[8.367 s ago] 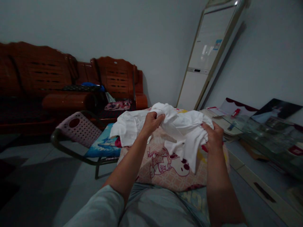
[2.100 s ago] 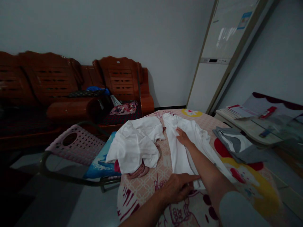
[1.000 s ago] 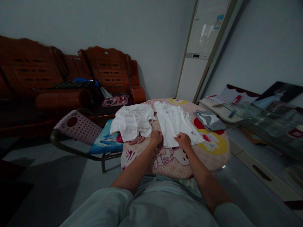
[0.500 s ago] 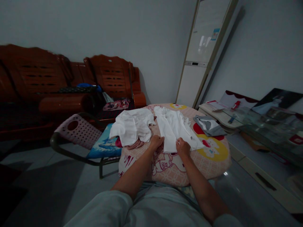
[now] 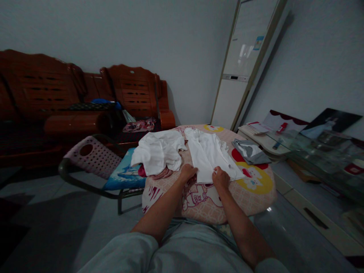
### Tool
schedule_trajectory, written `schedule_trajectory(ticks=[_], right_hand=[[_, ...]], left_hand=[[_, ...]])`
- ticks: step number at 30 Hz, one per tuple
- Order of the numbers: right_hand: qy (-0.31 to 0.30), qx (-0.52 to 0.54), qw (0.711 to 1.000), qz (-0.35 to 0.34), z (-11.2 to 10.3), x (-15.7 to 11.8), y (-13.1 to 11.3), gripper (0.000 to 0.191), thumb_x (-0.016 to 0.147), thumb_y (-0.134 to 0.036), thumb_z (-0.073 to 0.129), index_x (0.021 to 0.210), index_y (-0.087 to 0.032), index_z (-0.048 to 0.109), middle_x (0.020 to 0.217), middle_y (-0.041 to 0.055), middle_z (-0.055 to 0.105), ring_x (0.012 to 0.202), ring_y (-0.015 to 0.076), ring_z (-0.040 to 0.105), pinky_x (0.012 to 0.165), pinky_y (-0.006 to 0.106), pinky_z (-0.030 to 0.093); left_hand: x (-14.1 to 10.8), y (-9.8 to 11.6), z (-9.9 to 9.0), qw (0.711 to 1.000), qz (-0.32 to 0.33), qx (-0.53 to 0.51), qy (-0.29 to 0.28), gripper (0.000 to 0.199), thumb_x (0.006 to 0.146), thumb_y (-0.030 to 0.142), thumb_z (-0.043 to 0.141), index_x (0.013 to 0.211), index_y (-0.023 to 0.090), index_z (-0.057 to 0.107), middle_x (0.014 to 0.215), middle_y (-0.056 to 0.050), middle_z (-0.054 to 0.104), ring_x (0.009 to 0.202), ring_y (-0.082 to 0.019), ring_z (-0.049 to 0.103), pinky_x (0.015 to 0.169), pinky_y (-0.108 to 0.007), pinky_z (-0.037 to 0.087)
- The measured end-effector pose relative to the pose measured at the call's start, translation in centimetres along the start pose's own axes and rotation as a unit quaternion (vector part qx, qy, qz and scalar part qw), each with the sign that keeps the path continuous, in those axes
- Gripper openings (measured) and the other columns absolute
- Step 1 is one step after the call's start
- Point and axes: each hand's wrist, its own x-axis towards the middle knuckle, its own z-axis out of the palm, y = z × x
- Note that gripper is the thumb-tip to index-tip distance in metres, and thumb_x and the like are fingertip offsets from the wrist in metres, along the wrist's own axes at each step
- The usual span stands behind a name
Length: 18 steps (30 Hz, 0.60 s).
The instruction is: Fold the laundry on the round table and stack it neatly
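- White shirt (image 5: 203, 146), front and centre, lying just off the hub towards twelve on the cloth-covered table (image 5: 204, 214), near edge as six!
- Right hand (image 5: 221, 177) has a pinch of its fabric by the lower hem; left hand (image 5: 188, 172) curls against the hem's left end, and whether those fingers grip, I can't tell.
- Squaring up the hem looks like the play: both hands level, a light pull apart, then a nudge towards six to flatten that slanting crease.
- Watch the rumpled right edge, out at one o'clock; a flat palm should settle it better than a tug.
- Elbow room matters: crumpled white garment (image 5: 159, 149) at ten, folded grey-and-white garment (image 5: 250, 151) at two, both apart from the shirt.
- Over to containers: beyond the table at four, a drawer (image 5: 297, 204) sits closed, contents hidden.
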Motion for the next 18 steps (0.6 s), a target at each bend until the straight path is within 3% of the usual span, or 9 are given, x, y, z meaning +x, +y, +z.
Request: schedule_trajectory(ticks=[6,13,15,18], right_hand=[[0.075,-0.015,0.993,-0.093,0.5,0.0,0.2,0.016,0.089,-0.018,0.054,0.098,-0.017,0.066,0.097,0.0088,0.067,0.091,0.0192,0.06,0.077,0.027,0.037],[0.055,-0.021,0.992,-0.113,0.9,0.2,0.5,0.022,0.085,-0.008,0.049,0.092,-0.015,0.069,0.092,0.0107,0.064,0.092,0.0217,0.055,0.083,0.031,0.037],[0.074,-0.01,0.991,-0.114,1.1,0.4,0.7,0.021,0.085,-0.01,0.049,0.094,-0.014,0.068,0.094,0.0114,0.064,0.095,0.0231,0.054,0.087,0.033,0.038],[0.14,-0.007,0.984,-0.107,1.1,1.1,1.4,0.025,0.085,-0.014,0.049,0.102,-0.014,0.067,0.114,0.0157,0.062,0.113,0.0284,0.049,0.099,0.042,0.034]], left_hand=[[-0.9,-0.5,0.5,0.995,0.011,-0.062,-0.077,0.038,0.085,0.042,0.06,0.065,0.011,0.067,0.051,-0.005,0.064,0.041,-0.01,0.053,0.045,-0.02,0.04],[-0.7,-0.9,1.0,0.996,0.027,-0.03,-0.085,0.029,0.084,0.031,0.056,0.066,0.011,0.067,0.056,-0.004,0.066,0.043,-0.01,0.054,0.046,-0.02,0.04],[-0.8,-0.9,1.0,0.997,0.036,-0.015,-0.073,0.028,0.084,0.03,0.055,0.066,0.011,0.067,0.059,-0.006,0.068,0.046,-0.011,0.057,0.047,-0.02,0.04],[-1.1,-0.7,0.9,0.998,0.048,0.021,-0.033,0.025,0.082,0.029,0.058,0.068,0.011,0.068,0.062,-0.007,0.069,0.055,-0.013,0.061,0.05,-0.02,0.041]])
